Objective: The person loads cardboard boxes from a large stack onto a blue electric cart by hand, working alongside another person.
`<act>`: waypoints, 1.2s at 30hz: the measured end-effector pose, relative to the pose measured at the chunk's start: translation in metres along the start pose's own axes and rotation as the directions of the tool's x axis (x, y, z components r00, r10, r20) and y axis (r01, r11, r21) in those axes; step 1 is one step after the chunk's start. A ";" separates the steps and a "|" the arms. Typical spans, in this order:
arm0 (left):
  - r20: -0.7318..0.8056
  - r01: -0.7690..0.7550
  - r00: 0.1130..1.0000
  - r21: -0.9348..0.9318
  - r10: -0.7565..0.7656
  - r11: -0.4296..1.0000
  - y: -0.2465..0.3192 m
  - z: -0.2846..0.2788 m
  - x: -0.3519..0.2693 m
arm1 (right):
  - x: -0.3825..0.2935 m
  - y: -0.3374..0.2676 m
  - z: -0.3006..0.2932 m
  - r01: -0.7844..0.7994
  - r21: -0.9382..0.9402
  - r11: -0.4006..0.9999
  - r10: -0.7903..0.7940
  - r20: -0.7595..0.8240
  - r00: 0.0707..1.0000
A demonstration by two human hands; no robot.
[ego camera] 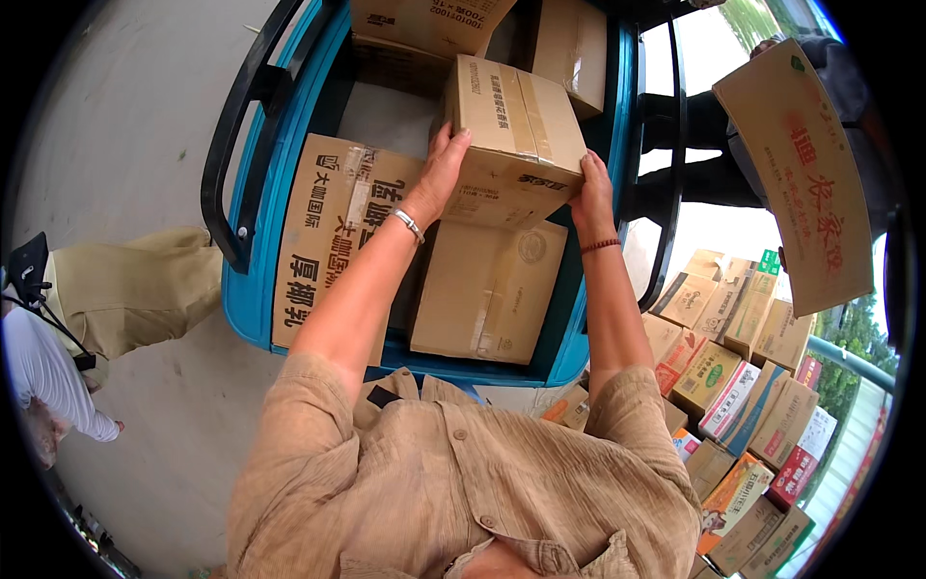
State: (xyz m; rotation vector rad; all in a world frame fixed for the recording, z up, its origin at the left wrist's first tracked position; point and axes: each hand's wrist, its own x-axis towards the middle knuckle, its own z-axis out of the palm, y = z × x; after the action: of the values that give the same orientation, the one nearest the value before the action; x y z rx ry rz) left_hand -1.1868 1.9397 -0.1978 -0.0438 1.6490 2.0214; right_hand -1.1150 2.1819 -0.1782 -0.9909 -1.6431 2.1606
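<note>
Between my two hands is a taped cardboard box bearing printed writing, tilted above other cartons in a blue cargo bed. My left hand presses against its near left corner, and my right hand grips the near right corner. Just below it lies a plain carton with a round printed mark. To the left rests a larger carton with bold dark print, partly behind my left forearm. More cartons stand at the bed's far end. Whether the held box touches the carton below is unclear.
Black metal rails run along both sides of the bed. At right, a person in dark clothing holds a large carton. Many stacked cartons stand at lower right. Another person in khaki trousers is at left on the concrete ground.
</note>
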 end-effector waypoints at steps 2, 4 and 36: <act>0.019 -0.013 1.000 -0.028 0.013 1.000 0.000 0.007 -0.010 | -0.010 -0.012 -0.004 0.050 -0.013 0.999 -0.050 0.009 0.999; 0.102 -0.047 0.993 -0.044 0.051 0.998 0.000 0.015 -0.016 | -0.022 -0.027 -0.008 0.074 -0.026 0.997 -0.075 -0.044 0.996; 0.174 0.165 0.948 0.449 -0.268 0.878 -0.072 0.037 -0.084 | -0.034 0.096 0.030 0.587 -0.807 -0.063 -0.126 0.590 0.797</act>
State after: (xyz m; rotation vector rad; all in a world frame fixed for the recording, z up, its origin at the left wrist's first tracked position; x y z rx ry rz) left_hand -1.0740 1.9507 -0.2242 0.1526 1.8082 1.4020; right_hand -1.0906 2.1077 -0.2508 -0.1057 -3.1987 0.4318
